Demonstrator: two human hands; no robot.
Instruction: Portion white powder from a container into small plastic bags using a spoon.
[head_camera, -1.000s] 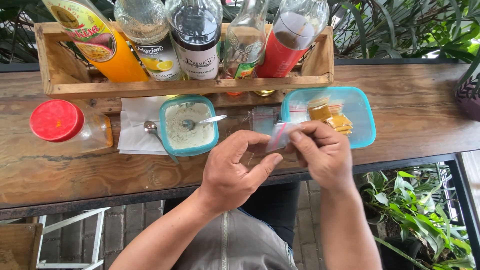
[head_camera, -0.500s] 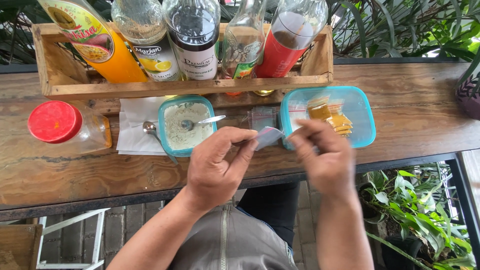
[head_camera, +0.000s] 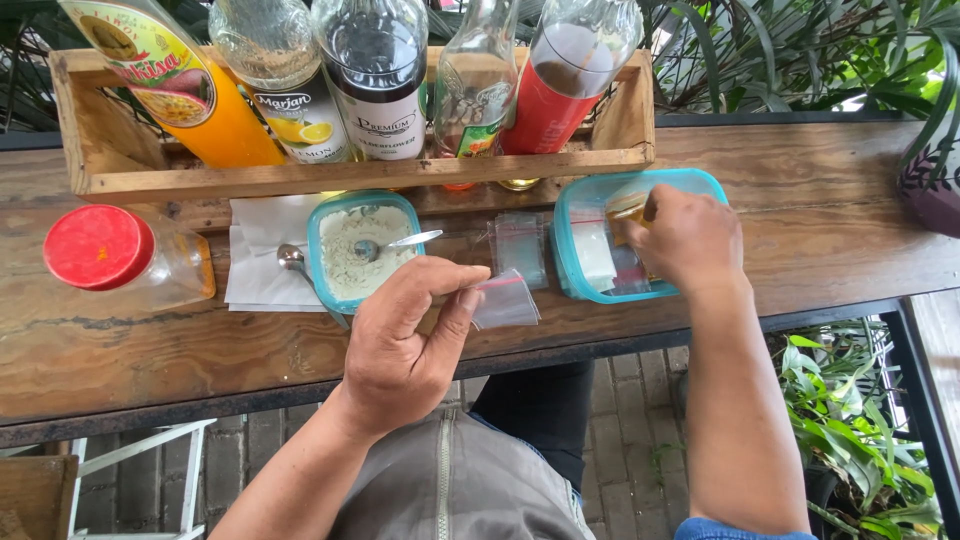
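Now | left hand (head_camera: 405, 350) fingers pinch small clear zip bag (head_camera: 505, 302), red-striped top

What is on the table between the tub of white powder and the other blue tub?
In the head view, small clear zip bags lie on the table between the powder tub and the other blue tub, below the wooden crate.

crate: wooden crate (head_camera: 350, 175) along the table's back edge, holding five bottles (head_camera: 375, 70)
jar: red-lidded jar (head_camera: 110, 255) lying on its side, far left
napkin: white napkin (head_camera: 262, 265) with a spoon (head_camera: 297, 265) on it
plants: greenery (head_camera: 850, 400) lower right
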